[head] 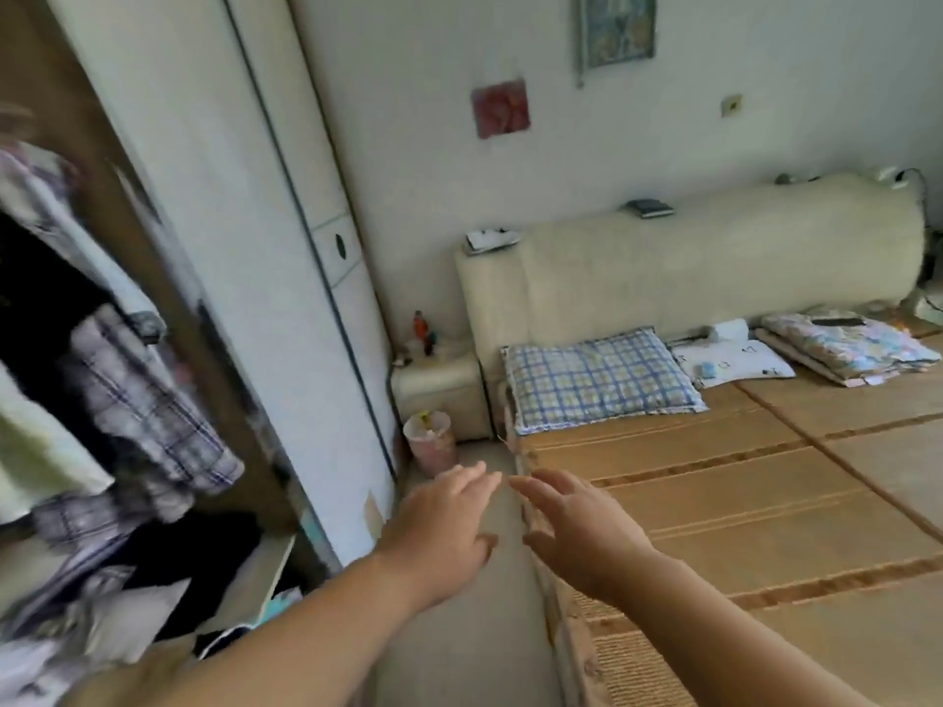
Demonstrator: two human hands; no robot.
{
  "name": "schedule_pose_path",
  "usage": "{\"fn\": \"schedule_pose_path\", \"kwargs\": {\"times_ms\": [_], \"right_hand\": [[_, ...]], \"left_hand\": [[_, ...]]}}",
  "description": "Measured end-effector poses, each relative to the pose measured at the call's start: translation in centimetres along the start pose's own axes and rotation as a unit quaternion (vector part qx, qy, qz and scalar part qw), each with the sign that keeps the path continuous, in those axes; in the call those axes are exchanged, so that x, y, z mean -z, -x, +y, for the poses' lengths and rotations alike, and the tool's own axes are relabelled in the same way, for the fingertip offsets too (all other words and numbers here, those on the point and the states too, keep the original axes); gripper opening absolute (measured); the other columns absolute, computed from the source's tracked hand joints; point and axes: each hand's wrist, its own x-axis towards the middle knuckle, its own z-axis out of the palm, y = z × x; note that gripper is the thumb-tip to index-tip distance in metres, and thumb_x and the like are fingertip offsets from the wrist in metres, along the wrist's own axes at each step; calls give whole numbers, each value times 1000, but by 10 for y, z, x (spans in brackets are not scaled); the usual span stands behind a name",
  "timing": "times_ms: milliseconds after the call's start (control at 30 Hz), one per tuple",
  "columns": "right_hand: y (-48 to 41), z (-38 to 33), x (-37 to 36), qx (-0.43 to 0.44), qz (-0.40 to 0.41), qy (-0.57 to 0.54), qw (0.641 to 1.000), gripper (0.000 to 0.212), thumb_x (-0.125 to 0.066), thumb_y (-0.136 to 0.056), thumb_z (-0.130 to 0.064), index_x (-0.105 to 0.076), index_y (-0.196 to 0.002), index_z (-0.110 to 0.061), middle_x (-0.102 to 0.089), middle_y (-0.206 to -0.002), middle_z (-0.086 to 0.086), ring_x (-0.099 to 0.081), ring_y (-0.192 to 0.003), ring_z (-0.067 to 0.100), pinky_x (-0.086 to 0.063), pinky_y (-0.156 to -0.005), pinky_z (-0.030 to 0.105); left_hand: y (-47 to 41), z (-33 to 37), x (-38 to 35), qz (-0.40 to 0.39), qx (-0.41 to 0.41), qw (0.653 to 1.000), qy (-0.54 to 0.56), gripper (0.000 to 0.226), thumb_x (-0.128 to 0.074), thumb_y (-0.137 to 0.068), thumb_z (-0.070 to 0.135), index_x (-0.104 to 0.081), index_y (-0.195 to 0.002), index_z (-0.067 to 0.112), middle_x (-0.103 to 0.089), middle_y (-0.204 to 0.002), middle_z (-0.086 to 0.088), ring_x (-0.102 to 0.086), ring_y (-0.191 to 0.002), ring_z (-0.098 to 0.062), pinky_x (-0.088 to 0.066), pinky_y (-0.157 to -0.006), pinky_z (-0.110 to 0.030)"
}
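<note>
Reaching: left hand point(444, 528), right hand point(587, 533), fingers straight, both empty.
Nearest: bed point(740, 502) edge, bin point(431, 443).
Blurred: clothes point(143, 395).
Cut off: bed, right side.

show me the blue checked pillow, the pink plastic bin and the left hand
blue checked pillow point(602, 380): head view, middle of its top face
pink plastic bin point(433, 451): head view, its front wall below the rim
left hand point(439, 530): head view, back of the hand
</note>
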Motion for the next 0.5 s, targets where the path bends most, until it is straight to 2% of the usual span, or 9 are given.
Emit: {"fn": "schedule_pose_path", "kwargs": {"times_ms": [133,300,367,500], "right_hand": [[-68,-85,-8,82,14,-3,997,63,-52,-88,-44,-21,-142,-46,-26,-150,-14,-32,-135,14,-31,-107,35],[-144,-188,-15,162,37,-14,986,61,-47,-90,-50,-17,-144,-46,-24,-152,-14,-28,-138,14,-21,-114,42],[-168,-226,-12,192,51,-25,980,62,-48,-90,-50,-16,-143,-46,-25,-152,-14,-29,-138,14,-21,-114,45],[-213,-294,2,276,79,-46,957,60,-50,-89,-46,-21,-142,-46,-32,-148,-13,-39,-130,14,-26,-112,41]], "left_hand": [[39,-85,47,56,74,995,-33,71,-49,-87,46,-14,-148,34,-31,-151,10,-36,-134,-16,-32,-107,-32],[76,-175,94,141,150,976,-65,71,-49,-88,45,-12,-148,33,-27,-153,10,-33,-135,-16,-32,-108,-32],[83,-202,117,186,184,963,-69,71,-50,-88,45,-14,-148,32,-27,-153,9,-32,-136,-15,-31,-109,-33],[92,-252,163,270,242,927,-95,67,-51,-86,46,-23,-145,31,-33,-149,9,-35,-133,-13,-35,-107,-34]]}}
